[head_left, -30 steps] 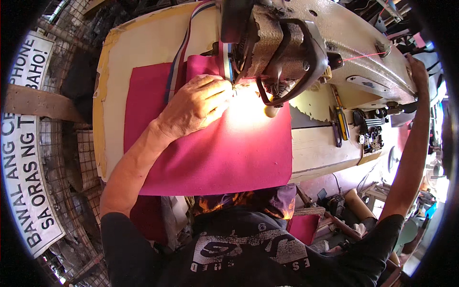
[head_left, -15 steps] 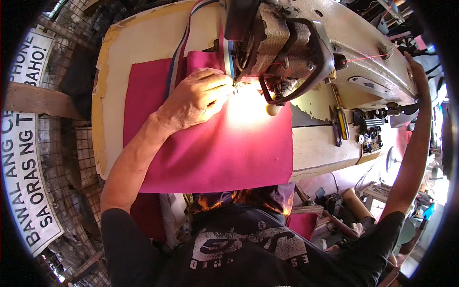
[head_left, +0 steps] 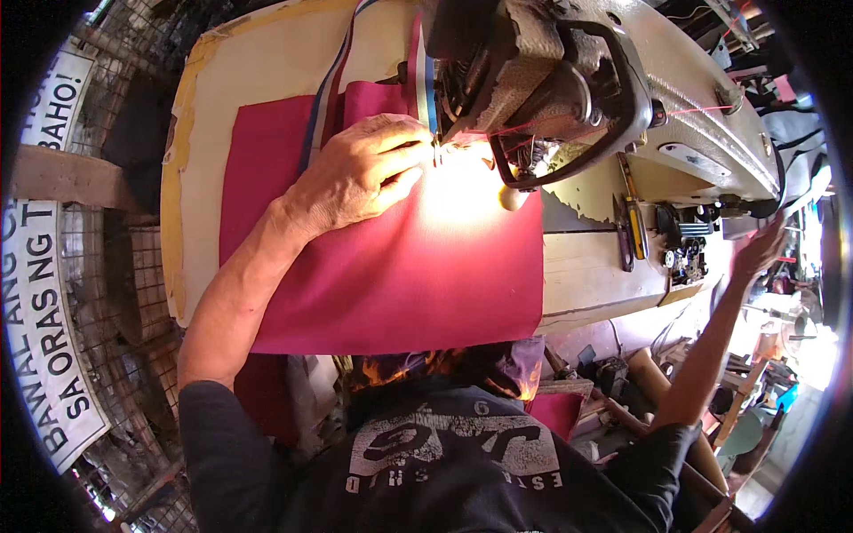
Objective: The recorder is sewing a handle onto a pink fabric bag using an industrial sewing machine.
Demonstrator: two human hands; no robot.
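A magenta piece of fabric lies under the head of a sewing machine, brightly lit around the needle area. A striped strap in blue, white and red runs down onto the fabric beside the presser foot, and another length loops back to its left. My left hand rests on the fabric, fingers closed, with its fingertips pinching the strap's edge close to the foot. Out at the far right, my right hand is just below the machine's handwheel end, apart from it; its fingers are too small and blurred to read.
A yellow-handled screwdriver and dark scissors lie on the table right of the needle. Beside them sits a bobbin winder. Red thread crosses the machine arm. Wire mesh and a white sign stand at left.
My right hand has dropped from the machine's handwheel end to below it, and the right arm has swung lower. The left hand stays at the strap; the view has shifted slightly.
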